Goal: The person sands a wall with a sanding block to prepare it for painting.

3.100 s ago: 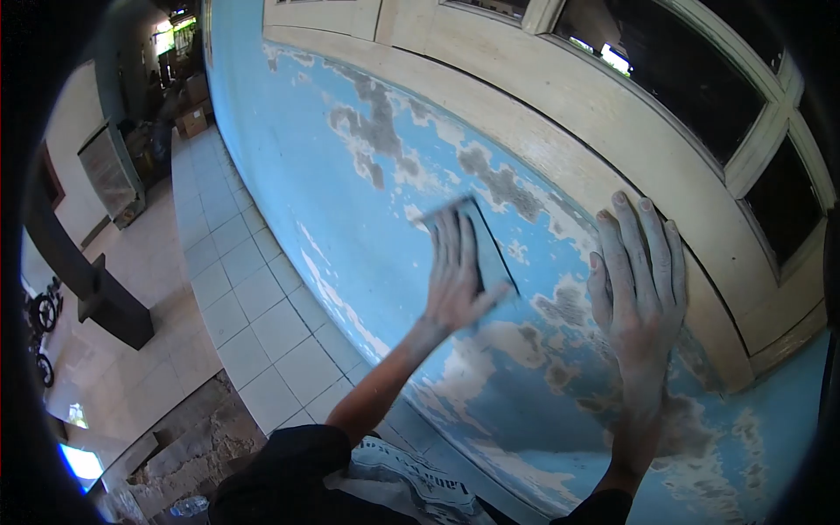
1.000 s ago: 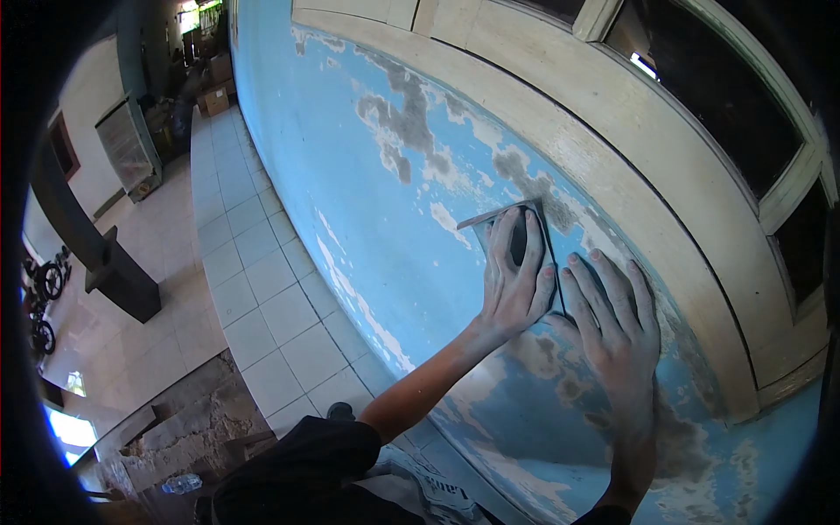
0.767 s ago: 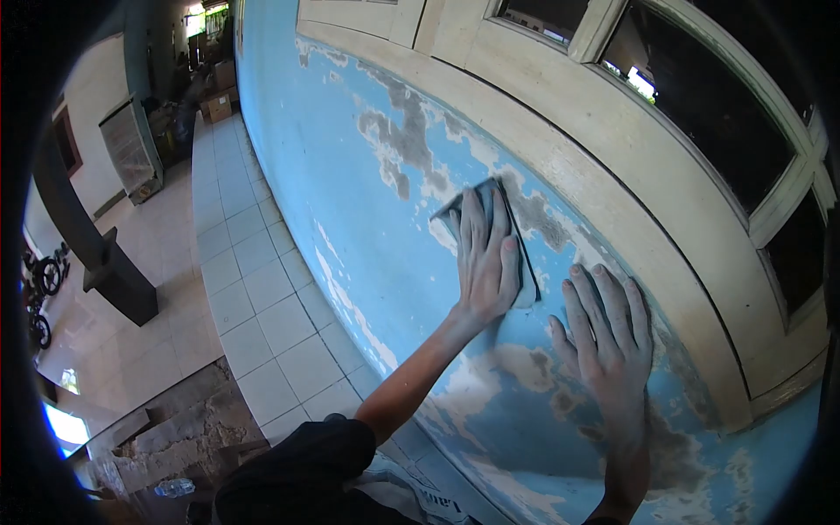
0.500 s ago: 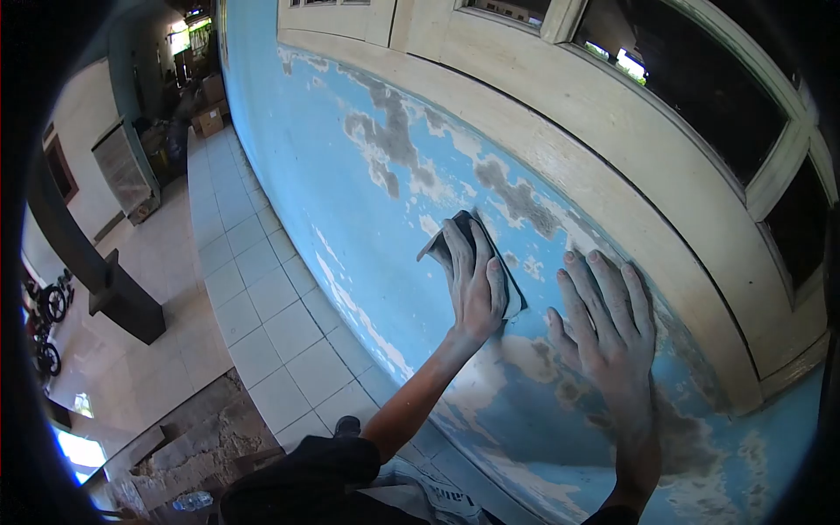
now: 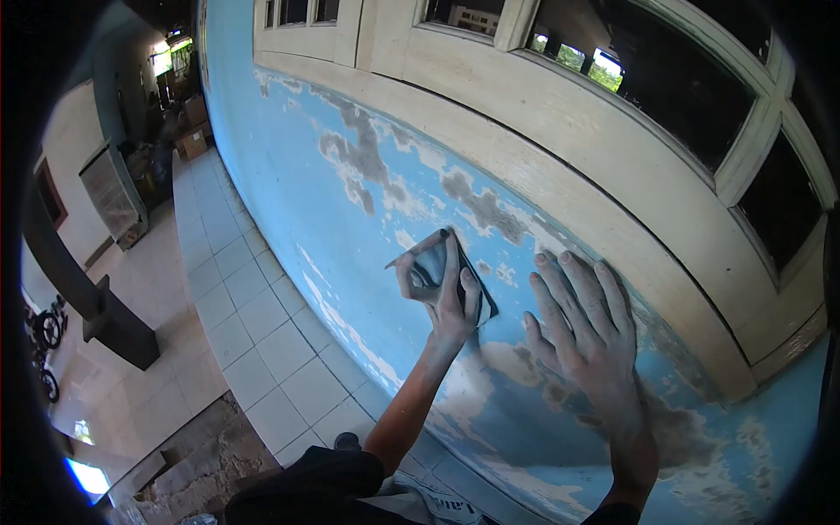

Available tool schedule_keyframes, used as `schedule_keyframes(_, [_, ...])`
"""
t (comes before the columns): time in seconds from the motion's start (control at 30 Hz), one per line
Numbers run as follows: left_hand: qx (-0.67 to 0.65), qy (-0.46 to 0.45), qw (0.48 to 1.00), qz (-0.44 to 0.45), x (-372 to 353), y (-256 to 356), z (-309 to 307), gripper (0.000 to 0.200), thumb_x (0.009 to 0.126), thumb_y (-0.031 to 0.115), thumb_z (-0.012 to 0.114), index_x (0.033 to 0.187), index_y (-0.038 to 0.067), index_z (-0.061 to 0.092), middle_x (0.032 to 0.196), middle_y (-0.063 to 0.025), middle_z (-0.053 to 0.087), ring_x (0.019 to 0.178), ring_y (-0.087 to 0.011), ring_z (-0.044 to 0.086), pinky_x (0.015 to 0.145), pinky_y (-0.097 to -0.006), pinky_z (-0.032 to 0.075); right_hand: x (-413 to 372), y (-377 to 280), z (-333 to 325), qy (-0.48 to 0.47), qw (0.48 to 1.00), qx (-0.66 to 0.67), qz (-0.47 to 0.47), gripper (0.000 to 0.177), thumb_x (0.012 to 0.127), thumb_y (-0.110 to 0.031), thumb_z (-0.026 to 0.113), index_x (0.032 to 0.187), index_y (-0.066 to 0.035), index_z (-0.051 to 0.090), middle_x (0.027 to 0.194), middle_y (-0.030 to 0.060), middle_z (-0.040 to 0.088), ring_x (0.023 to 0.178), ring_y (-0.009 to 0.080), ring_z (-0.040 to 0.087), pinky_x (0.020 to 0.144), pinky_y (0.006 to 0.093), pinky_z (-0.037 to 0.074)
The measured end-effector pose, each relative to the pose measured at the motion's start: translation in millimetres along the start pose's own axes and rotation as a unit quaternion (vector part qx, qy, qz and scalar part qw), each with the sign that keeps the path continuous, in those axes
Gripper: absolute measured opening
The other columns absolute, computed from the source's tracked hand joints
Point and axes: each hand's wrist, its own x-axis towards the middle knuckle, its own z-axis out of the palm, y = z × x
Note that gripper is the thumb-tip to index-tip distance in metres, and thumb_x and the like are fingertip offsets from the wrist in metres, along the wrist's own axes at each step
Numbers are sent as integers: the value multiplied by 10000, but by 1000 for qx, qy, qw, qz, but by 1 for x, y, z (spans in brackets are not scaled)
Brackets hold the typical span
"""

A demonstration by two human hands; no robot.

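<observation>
My left hand (image 5: 446,302) grips a folded dark sheet of sandpaper (image 5: 485,297) against the blue wall (image 5: 332,236). Its fingers are bent, and one edge of the sheet lifts away at the left. Whitish dust coats both hands. Flat on the wall to the right lies my right hand (image 5: 584,319), fingers spread, holding nothing. Around the hands the blue paint is worn, with white and grey patches (image 5: 481,206) showing. The sandpaper's face against the wall is hidden.
A cream wooden window frame (image 5: 525,114) with dark panes runs above the worn strip. Below the wall is a tiled ledge (image 5: 262,337). Farther left stand a dark pillar (image 5: 122,328), a cardboard box (image 5: 191,144) and a motorcycle (image 5: 45,328).
My left hand's fingers have bent and shifted on the sandpaper, exposing more of the sheet. My right hand stays flat on the wall. The whole view has shifted slightly.
</observation>
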Motion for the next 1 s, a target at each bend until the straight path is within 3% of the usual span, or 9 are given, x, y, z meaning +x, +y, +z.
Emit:
schedule_keyframes(0.03, [-1,-2,1000,2,1,-2,1,431,942,187,409,1295,-53,465,1348,-268,149,1260,-403,243,1054,-515,174,0,1,0,2,1000,-4,-4,328,848,-303,553,1106,-125,650,1247,-14,577,1230,142,463,1105,388,293])
schedule_keyframes(0.1, [-20,-75,997,-25,7,-6,-1,541,961,290,346,1384,-46,318,1446,-311,33,1351,-456,89,1079,-548,92,0,1,1,4,1000,-4,-3,330,850,-307,553,1109,-127,649,1249,-17,575,1230,141,462,1108,388,290])
schedule_keyframes(0.13, [-95,-96,990,-29,16,-10,2,705,954,439,254,1440,-44,88,1483,-303,-77,1375,-456,-69,1076,-573,-31,-1,1,1,7,1000,-5,-5,332,852,-312,552,1113,-130,647,1252,-19,573,1231,141,461,1111,387,287])
schedule_keyframes(0.27, [-96,-106,989,-37,33,-21,8,901,900,594,188,1403,-105,-75,1472,-331,-41,1376,-456,-68,1053,-573,-125,-2,0,2,2,1000,-5,-1,331,854,-307,546,1121,-138,644,1261,-22,566,1241,141,449,1114,392,282])
schedule_keyframes(0.57, [-107,-158,981,-25,-15,1,0,962,867,623,240,1397,-125,-52,1449,-371,-44,1361,-487,-88,1052,-579,-116,0,-2,8,-36,993,-113,-11,391,893,-306,502,1257,-169,545,1349,-31,486,1282,140,401,1123,406,257])
schedule_keyframes(0.7, [-160,-96,982,-34,76,1,3,868,911,514,269,1391,-139,-41,1454,-365,-28,1357,-496,-92,1043,-589,-124,2,-1,9,-26,993,-115,-4,396,889,-321,500,1256,-176,542,1364,-26,470,1288,152,398,1109,418,276])
schedule_keyframes(0.73, [-113,-90,989,-23,79,2,8,808,929,453,268,1390,-146,-19,1457,-360,-14,1360,-488,-94,1047,-587,-117,2,-1,8,-25,992,-120,-1,396,885,-321,502,1251,-174,547,1363,-25,472,1290,161,397,1102,424,285])
schedule_keyframes(0.87, [-78,-125,989,9,-2,-1,6,762,935,430,248,1408,-118,11,1459,-358,-5,1371,-466,-80,1061,-567,-102,2,1,2,-19,992,-125,23,395,878,-302,499,1244,-166,553,1346,-24,491,1285,183,406,1090,440,300])
schedule_keyframes(1.0, [-111,-104,988,11,67,1,10,718,937,368,279,1407,-124,47,1460,-357,-10,1373,-471,-45,1071,-552,-94,2,4,-2,-13,993,-118,21,378,879,-282,484,1226,-157,569,1327,-10,513,1271,201,428,1080,447,310])
